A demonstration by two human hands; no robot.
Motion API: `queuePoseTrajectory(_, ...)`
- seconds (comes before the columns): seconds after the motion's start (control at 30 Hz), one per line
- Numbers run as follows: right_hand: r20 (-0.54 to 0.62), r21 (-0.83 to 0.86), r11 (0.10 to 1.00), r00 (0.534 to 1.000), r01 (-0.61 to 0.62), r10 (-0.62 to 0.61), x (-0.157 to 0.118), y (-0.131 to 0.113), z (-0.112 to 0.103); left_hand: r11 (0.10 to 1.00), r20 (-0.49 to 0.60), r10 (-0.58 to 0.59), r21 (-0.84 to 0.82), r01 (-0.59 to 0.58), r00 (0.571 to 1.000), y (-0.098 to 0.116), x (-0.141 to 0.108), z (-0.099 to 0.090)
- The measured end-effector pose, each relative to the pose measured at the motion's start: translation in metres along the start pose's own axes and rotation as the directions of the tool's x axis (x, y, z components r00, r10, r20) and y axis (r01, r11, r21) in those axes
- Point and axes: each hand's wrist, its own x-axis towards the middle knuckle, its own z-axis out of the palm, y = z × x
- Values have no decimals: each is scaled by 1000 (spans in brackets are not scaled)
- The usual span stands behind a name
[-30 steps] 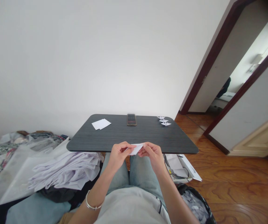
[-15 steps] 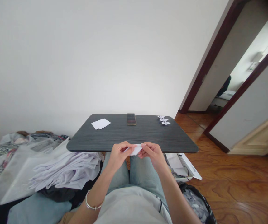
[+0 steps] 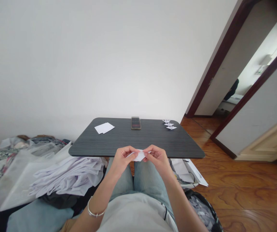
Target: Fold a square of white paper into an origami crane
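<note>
A small folded piece of white paper (image 3: 139, 156) is pinched between my two hands at the near edge of the dark table (image 3: 119, 140). My left hand (image 3: 126, 157) grips its left side with thumb and fingers. On the other side, my right hand (image 3: 156, 156) closes on the right part, and a thin corner shows beyond the fingertips. The fingers cover much of the paper, so its full shape is hidden. Several white folded paper cranes (image 3: 169, 124) stand at the table's far right. Flat white paper sheets (image 3: 104, 128) overlap at the far left.
A phone (image 3: 136, 123) lies at the middle of the table's far edge, near the wall. Piled clothes (image 3: 68, 175) are on the left. Right of my legs are a white box (image 3: 186, 172) and a black bag (image 3: 202, 209) of scraps.
My right hand has shifted slightly left along the paper, and its fingers have moved closer to my left hand. The things on the table have stayed in place.
</note>
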Motion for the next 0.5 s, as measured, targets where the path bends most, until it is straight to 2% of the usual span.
queuePoseTrajectory(0.1, 2, 29, 1000, 1000, 3, -3, 1, 1, -2, 1000, 8, 10, -16, -10, 1000, 1, 0, -1)
queuePoseTrajectory(0.33, -17, 38, 999, 1000, 7, -7, 0, 0, -2, 993, -6, 54, 108, -53, 999, 8, -2, -1)
queuePoseTrajectory(0.5, -23, -5, 998, 998, 59, -59, -1, -2, -2, 990, 49, 94, 98, -99, 994, 8, -2, -2)
